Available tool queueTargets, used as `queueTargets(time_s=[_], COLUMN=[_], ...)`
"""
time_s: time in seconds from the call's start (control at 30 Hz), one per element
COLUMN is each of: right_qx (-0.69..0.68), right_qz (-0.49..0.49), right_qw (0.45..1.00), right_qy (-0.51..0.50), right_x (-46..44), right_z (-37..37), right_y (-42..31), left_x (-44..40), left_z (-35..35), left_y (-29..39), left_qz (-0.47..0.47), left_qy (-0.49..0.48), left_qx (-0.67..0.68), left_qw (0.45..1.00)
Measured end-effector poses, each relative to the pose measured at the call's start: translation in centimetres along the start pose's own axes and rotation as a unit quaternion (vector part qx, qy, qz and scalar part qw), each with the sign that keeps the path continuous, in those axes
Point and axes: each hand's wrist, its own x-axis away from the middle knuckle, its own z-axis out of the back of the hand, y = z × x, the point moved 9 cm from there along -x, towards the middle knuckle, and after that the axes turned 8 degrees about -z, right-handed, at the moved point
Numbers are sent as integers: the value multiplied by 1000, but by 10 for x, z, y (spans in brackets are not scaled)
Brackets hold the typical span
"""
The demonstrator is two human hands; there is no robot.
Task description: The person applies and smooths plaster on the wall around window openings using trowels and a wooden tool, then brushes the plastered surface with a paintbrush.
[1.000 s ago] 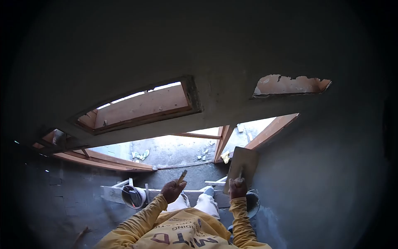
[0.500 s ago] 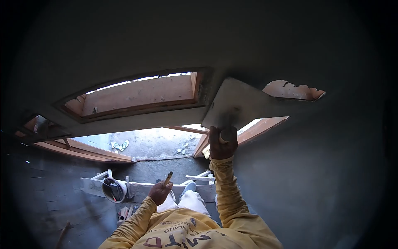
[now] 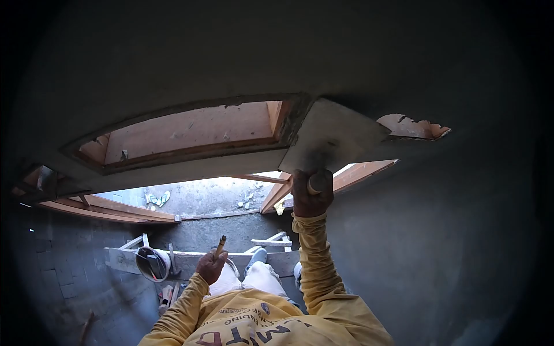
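My right hand (image 3: 311, 198) is raised and closed round the handle of a plastering trowel (image 3: 337, 130). The trowel's broad flat blade lies up against the grey plastered wall (image 3: 231, 69), between a wood-framed opening (image 3: 190, 132) and a smaller ragged-edged one (image 3: 412, 127). Lower down, my left hand (image 3: 212, 267) is closed on a short wooden handle (image 3: 220, 247) with a dark tip pointing up. The far end of that tool is hidden in my fist, so its kind does not show.
A bucket (image 3: 153, 264) with dark tools inside stands on a plank (image 3: 187, 262) at my feet. Below the openings a wooden frame (image 3: 133, 211) borders a doorway, with slippers (image 3: 157, 199) and rubble on the ground beyond. A block wall (image 3: 63, 265) is on the left.
The trowel has shifted slightly right and up relative to the framed opening. My left hand, with the wooden handle, sits a little further left and lower; the whole view has tilted slightly.
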Motion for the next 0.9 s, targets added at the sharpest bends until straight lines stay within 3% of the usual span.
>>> queueTargets(time_s=[0.33,0.47,0.53,0.63,0.67,0.73,0.9], right_qx=[107,117,56,100,93,-45,-24], right_qz=[81,73,10,-25,19,-108,-23], right_qw=[991,989,994,981,977,979,996], right_qy=[24,50,91,166,192,165,77], right_x=[-8,-11,-14,-17,-20,-20,-20], right_z=[5,11,23,51,60,64,49], right_y=[-25,-16,0,28,23,54,5], left_x=[-4,-4,-3,2,5,10,8], left_z=[-4,-3,0,-2,-3,-3,-19], left_y=[16,19,16,6,4,-1,15], left_qz=[5,13,3,17,32,20,26], left_qy=[-12,-6,16,7,10,14,-19], left_qx=[21,5,-16,14,27,9,31], left_qw=[1000,1000,1000,1000,999,1000,999])
